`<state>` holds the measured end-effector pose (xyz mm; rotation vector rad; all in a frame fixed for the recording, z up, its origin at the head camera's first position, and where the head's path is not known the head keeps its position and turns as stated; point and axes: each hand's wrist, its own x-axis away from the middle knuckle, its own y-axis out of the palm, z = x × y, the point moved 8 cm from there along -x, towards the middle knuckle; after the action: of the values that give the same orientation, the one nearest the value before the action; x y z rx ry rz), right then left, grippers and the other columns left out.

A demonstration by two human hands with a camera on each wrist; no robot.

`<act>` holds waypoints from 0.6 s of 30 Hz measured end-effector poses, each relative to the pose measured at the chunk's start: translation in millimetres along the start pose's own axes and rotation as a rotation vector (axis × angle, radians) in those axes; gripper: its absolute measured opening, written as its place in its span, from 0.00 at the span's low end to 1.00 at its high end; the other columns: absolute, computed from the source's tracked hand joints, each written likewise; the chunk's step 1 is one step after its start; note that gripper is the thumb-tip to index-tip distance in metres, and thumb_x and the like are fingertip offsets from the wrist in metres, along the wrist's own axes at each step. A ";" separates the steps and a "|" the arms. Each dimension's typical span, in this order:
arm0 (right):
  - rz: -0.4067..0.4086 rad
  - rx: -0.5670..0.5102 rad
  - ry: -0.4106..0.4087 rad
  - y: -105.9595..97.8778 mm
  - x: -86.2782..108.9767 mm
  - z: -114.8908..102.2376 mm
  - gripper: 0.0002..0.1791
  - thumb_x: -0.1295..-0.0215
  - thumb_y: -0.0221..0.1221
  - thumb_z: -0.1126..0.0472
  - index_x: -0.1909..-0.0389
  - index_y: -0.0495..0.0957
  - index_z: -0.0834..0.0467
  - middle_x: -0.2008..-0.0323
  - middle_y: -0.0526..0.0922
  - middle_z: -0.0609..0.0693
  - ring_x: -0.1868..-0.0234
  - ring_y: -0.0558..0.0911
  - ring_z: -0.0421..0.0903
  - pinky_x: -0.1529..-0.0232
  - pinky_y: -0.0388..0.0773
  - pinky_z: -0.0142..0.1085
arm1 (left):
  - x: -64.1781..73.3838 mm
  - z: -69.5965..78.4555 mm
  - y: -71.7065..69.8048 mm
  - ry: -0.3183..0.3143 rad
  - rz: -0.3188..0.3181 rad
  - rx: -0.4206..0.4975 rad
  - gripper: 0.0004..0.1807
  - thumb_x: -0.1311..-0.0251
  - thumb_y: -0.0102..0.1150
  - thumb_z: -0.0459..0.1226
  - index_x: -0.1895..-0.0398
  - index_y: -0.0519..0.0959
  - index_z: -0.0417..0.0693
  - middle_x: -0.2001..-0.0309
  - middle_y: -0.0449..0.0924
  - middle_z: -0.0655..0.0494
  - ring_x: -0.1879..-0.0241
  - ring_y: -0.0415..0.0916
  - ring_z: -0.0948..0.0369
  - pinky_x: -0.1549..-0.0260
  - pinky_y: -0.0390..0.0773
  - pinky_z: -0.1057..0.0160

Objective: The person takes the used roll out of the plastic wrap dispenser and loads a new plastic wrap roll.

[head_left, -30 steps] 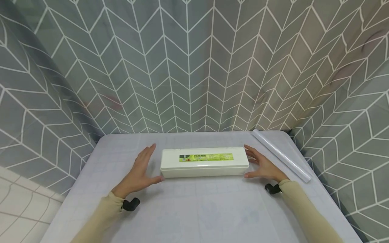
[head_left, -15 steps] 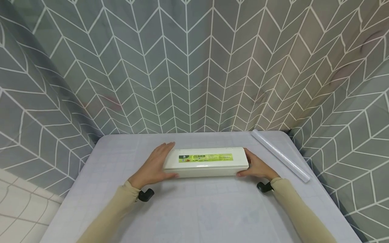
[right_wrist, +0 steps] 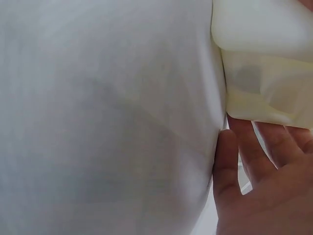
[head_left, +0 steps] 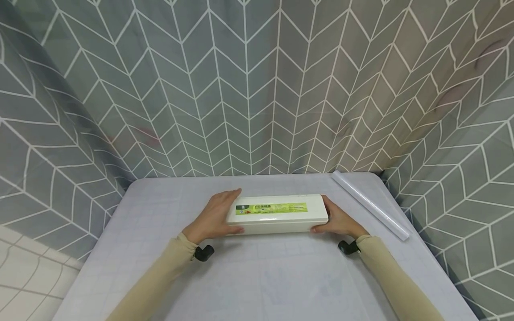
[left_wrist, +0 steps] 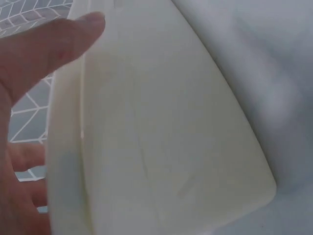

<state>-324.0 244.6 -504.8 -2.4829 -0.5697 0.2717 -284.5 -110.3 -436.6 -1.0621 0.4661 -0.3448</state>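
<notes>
Long white box (head_left: 277, 215) on the table (head_left: 281, 272), nearer the far edge, gripped at its ends by widely cupped left hand (head_left: 215, 217) and right hand (head_left: 340, 221). Probably light, stiff, slightly slippery; best held by both ends

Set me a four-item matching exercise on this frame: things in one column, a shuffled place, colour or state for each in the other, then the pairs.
Things
1. Left hand
2. Label
3. Clear roll
4. Patterned backdrop

Descriptions
A. Lying at a slant near the far right of the table
B. Grey with white zigzag lines
C. Gripping one end of the white box
D. Yellow-green, on the box's top

Pairs: 1-C, 2-D, 3-A, 4-B
</notes>
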 end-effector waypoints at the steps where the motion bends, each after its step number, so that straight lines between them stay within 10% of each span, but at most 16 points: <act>1: 0.005 0.009 0.000 0.0 0.0 -0.4 0.59 0.56 0.86 0.55 0.25 0.62 0.58 0.34 0.79 0.56 0.36 0.76 0.50 0.26 0.64 0.57 | -0.7 0.4 1.4 -0.006 -0.004 -0.011 0.64 0.53 0.85 0.54 0.17 0.59 0.40 0.24 0.68 0.38 0.24 0.64 0.37 0.24 0.58 0.29; 9: 0.037 0.057 -0.009 -2.4 0.7 -3.4 0.58 0.57 0.86 0.52 0.27 0.65 0.59 0.36 0.81 0.54 0.40 0.79 0.44 0.33 0.71 0.36 | -5.7 5.7 9.1 -0.063 -0.034 -0.081 0.60 0.49 0.82 0.55 0.18 0.61 0.43 0.26 0.71 0.41 0.24 0.63 0.36 0.29 0.53 0.19; 18: 0.043 0.051 -0.015 -2.5 0.2 -1.2 0.57 0.56 0.86 0.55 0.26 0.65 0.61 0.37 0.82 0.56 0.42 0.80 0.43 0.37 0.75 0.40 | -7.3 7.4 9.2 -0.090 -0.043 -0.110 0.58 0.49 0.82 0.56 0.19 0.64 0.43 0.29 0.74 0.39 0.30 0.71 0.39 0.33 0.63 0.26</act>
<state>-324.2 245.9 -502.4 -2.4477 -0.5094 0.3185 -286.4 -97.1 -440.4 -1.1906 0.3858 -0.3109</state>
